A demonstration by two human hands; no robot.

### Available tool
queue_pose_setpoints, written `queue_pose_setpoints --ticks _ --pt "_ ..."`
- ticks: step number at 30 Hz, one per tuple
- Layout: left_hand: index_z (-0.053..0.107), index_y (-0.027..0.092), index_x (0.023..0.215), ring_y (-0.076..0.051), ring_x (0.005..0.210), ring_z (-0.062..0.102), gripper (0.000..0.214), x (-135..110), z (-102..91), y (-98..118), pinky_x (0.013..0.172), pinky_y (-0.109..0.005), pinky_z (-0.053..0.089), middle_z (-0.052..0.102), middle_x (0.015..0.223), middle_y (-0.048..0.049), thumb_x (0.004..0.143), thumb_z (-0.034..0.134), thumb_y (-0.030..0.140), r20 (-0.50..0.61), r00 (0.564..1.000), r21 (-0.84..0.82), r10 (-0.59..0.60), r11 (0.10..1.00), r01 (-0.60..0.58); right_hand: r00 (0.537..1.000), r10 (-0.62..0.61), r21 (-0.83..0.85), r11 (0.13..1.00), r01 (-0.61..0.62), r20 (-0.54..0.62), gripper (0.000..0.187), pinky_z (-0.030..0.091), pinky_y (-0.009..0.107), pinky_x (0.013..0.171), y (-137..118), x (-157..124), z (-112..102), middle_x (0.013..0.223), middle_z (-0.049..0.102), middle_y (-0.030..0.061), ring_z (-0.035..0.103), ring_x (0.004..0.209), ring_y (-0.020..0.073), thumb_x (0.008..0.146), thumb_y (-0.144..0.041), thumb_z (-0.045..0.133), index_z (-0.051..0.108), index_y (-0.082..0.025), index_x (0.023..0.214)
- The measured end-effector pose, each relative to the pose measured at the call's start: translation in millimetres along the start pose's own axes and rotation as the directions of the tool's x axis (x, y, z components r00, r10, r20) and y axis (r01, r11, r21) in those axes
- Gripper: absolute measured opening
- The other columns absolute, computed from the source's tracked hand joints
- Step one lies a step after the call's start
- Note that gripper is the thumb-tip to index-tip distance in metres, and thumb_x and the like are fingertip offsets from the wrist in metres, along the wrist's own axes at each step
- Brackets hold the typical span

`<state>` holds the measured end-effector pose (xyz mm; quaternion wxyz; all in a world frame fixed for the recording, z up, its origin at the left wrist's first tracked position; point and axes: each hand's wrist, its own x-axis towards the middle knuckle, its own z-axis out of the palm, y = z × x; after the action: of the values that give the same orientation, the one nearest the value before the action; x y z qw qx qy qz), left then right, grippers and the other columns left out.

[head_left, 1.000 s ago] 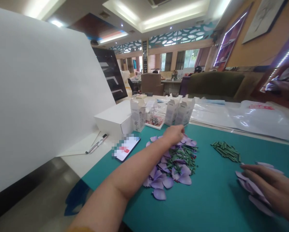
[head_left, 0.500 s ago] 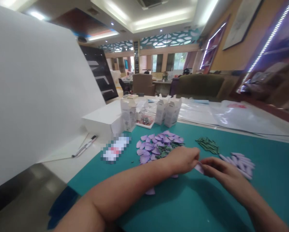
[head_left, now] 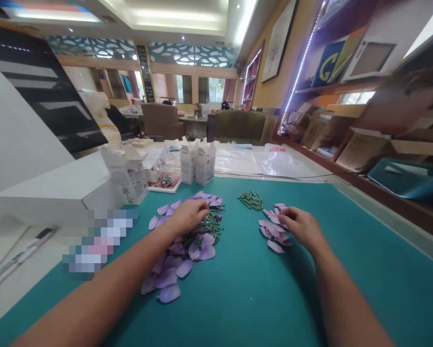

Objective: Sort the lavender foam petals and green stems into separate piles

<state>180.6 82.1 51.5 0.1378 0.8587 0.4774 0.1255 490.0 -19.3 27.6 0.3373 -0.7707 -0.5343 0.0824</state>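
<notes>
Over a loose heap of purple petals [head_left: 170, 293] and small green stem-like pieces [head_left: 212, 226], my left hand [head_left: 189, 216] has its fingers curled together. Whatever they hold, if anything, is hidden. My right hand [head_left: 303, 225] is at a smaller group of paler, rolled or folded petals [head_left: 274, 231] on the right. Its thumb and forefinger are pinched on a pale purple petal [head_left: 278, 218] at the top of that group. A neat bundle of short green sticks [head_left: 250, 200] lies between the two groups, farther back.
A green mat [head_left: 238, 294] covers the tabletop. White cartons [head_left: 205, 164] and a shallow tray of small parts [head_left: 164, 182] stand behind the heap. On the left are a large white box [head_left: 68, 193], a blurred packet [head_left: 101, 241] and pens [head_left: 19, 260]. Clear plastic sheets [head_left: 281, 161] lie at the back.
My hands have come apart: the left has gone back to the petal heap, the right out to the paler petals with the piece held between them before. The view has turned right.
</notes>
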Motion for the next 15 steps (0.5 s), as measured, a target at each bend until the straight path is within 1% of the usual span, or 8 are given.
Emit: queue_pose_setpoints --ticks 2,5,8,10,13,15 --pt "0.069 0.022 0.087 -0.018 0.086 0.064 0.02 3.7 -3.1 -14.9 0.074 -0.024 0.045 0.073 0.091 -0.0006 0.086 0.049 0.026 -0.016 0.999 0.023 -0.051 0.998 0.051 0.998 -0.001 -0.069 0.998 0.006 0.064 0.019 0.038 0.028 0.059 5.0 1.1 0.7 0.068 0.067 0.0014 0.058 0.064 0.0179 0.069 -0.037 0.052 0.065 -0.023 0.068" --pt "0.07 0.02 0.089 -0.019 0.086 0.065 0.023 7.6 -8.3 -34.4 0.074 -0.024 0.045 0.073 0.09 -0.0024 0.087 0.048 0.025 -0.038 0.993 0.053 -0.11 0.992 0.112 0.993 -0.01 -0.142 0.99 0.027 0.116 0.018 0.037 0.028 0.057 10.5 0.7 6.7 0.065 0.067 0.0006 0.058 0.062 0.0172 0.071 -0.034 0.051 0.065 -0.023 0.067" --pt "0.07 0.019 0.093 -0.019 0.088 0.065 0.024 10.4 -14.1 -48.5 0.075 -0.025 0.046 0.074 0.094 -0.0043 0.087 0.048 0.025 -0.07 0.985 0.082 -0.156 0.983 0.161 0.983 -0.011 -0.178 0.983 0.044 0.183 0.019 0.037 0.028 0.056 15.7 0.7 12.5 0.064 0.066 0.001 0.06 0.062 0.0181 0.073 -0.032 0.049 0.065 -0.024 0.067" --pt "0.071 0.019 0.094 -0.019 0.091 0.065 0.024 13.2 -17.1 -55.1 0.077 -0.024 0.046 0.074 0.097 -0.0043 0.087 0.049 0.024 -0.09 0.981 0.097 -0.174 0.978 0.183 0.976 -0.012 -0.177 0.983 0.052 0.217 0.021 0.039 0.029 0.057 18.6 1.9 14.4 0.069 0.069 0.002 0.062 0.066 0.0197 0.074 -0.034 0.049 0.068 -0.024 0.07" --pt "0.072 0.02 0.097 -0.018 0.095 0.065 0.025 20.1 -19.2 -62.9 0.08 -0.022 0.047 0.074 0.1 -0.0027 0.086 0.049 0.019 -0.107 0.976 0.109 -0.192 0.973 0.203 0.977 -0.008 -0.173 0.984 0.046 0.212 0.025 0.042 0.031 0.061 21.9 4.8 15.0 0.079 0.072 0.0029 0.064 0.072 0.0222 0.075 -0.039 0.049 0.071 -0.025 0.075" --pt "0.072 0.021 0.099 -0.018 0.097 0.066 0.028 25.9 -19.1 -68.0 0.082 -0.022 0.048 0.074 0.102 -0.0023 0.084 0.049 0.015 -0.111 0.973 0.115 -0.2 0.97 0.213 0.982 0.0 -0.182 0.983 0.035 0.191 0.028 0.042 0.032 0.062 23.1 6.4 14.7 0.081 0.073 0.0029 0.064 0.073 0.0236 0.075 -0.043 0.049 0.072 -0.027 0.077"
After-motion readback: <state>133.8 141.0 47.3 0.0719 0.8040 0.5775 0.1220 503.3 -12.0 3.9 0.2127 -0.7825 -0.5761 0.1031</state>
